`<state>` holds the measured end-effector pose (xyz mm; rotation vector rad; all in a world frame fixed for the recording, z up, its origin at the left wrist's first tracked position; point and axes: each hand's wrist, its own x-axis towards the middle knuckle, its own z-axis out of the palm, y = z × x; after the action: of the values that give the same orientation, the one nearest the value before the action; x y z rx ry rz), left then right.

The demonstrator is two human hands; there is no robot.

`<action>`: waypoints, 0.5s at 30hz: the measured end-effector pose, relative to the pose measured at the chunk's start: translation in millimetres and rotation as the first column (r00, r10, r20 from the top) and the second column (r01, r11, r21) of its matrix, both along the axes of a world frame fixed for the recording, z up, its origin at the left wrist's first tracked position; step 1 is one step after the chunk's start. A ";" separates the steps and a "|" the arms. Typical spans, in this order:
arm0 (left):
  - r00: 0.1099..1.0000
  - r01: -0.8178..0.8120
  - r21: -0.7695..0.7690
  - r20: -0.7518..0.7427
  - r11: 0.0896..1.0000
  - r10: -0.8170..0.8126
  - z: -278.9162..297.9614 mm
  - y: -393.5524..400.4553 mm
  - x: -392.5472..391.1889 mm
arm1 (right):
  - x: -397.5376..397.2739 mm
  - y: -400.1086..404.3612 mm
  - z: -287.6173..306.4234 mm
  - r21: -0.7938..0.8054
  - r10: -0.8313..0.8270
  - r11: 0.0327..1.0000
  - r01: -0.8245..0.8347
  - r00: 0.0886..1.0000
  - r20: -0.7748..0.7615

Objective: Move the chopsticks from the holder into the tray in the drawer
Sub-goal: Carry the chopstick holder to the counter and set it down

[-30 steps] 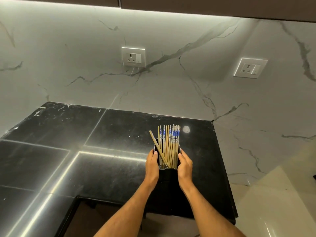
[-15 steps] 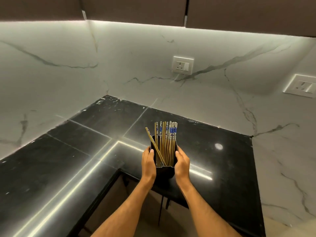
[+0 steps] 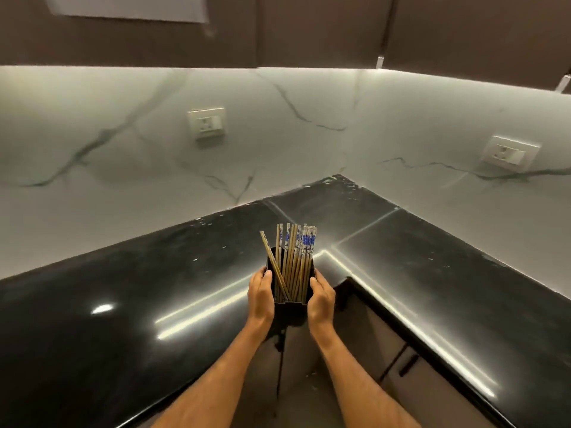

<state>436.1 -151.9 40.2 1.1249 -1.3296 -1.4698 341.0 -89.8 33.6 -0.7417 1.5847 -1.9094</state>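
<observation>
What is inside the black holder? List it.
The holder contains upright wooden chopsticks, some with blue-patterned tops, one leaning left. Their lower ends and the holder's bottom are hidden.

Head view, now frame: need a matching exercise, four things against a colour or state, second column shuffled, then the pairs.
Things:
1. Black rectangular chopstick holder
2. Wooden chopsticks with blue-patterned tops
3. Glossy stone countertop
4. White wall socket

States:
A. set in the veined marble backsplash
B. black, reflecting a light strip
C. gripped between both hands, left hand and right hand
D. standing in a bundle, one leaning left

Pairs: 1-C, 2-D, 3-B, 4-A
</observation>
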 end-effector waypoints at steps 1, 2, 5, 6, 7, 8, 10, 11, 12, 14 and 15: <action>0.999 -0.041 0.003 0.007 0.999 0.041 -0.2 -2.3 28.7 | 25.0 -7.5 -0.4 0.004 0.044 0.999 -0.044 0.999 -0.005; 0.996 -0.087 0.009 0.011 0.996 0.087 -0.9 -4.9 56.6 | 49.6 -14.5 -1.6 0.010 0.090 0.996 -0.090 0.996 -0.008; 0.970 -0.240 0.035 0.040 0.970 0.239 -0.5 -9.5 136.3 | 122.3 -31.6 -6.6 0.023 0.226 0.974 -0.226 0.974 0.001; 0.960 -0.278 0.031 0.047 0.960 0.276 -1.2 -10.3 161.2 | 145.5 -36.2 -7.7 0.023 0.271 0.962 -0.271 0.962 0.005; 0.949 -0.313 0.028 0.053 0.949 0.312 -0.9 -10.0 184.9 | 168.1 -40.6 -8.5 0.023 0.311 0.950 -0.311 0.950 0.010; 0.936 -0.349 0.026 0.055 0.937 0.347 -0.1 -9.8 208.3 | 190.0 -44.7 -8.8 0.024 0.346 0.938 -0.346 0.938 0.016; 0.912 -0.410 0.032 0.051 0.912 0.408 1.1 -8.6 253.4 | 233.2 -52.4 -7.9 0.027 0.411 0.911 -0.411 0.911 0.027; 0.900 -0.435 0.037 0.047 0.900 0.433 1.5 -7.6 274.0 | 253.4 -55.5 -7.2 0.028 0.441 0.896 -0.442 0.897 0.032; 0.886 -0.464 0.041 0.040 0.885 0.462 1.3 -6.7 294.0 | 273.4 -58.1 -6.4 0.030 0.472 0.881 -0.473 0.881 0.034; 0.848 -0.531 0.057 0.029 0.846 0.530 1.4 -3.7 332.7 | 312.7 -62.7 -5.3 0.039 0.530 0.847 -0.531 0.847 0.039; 0.827 -0.562 0.058 0.029 0.825 0.562 1.5 -2.1 351.3 | 331.5 -65.0 -5.8 0.048 0.553 0.830 -0.555 0.832 0.045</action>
<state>787.4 -154.1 41.7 1.4199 -0.8453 -1.0664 672.5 -154.8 27.9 -1.0135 1.2191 -1.4290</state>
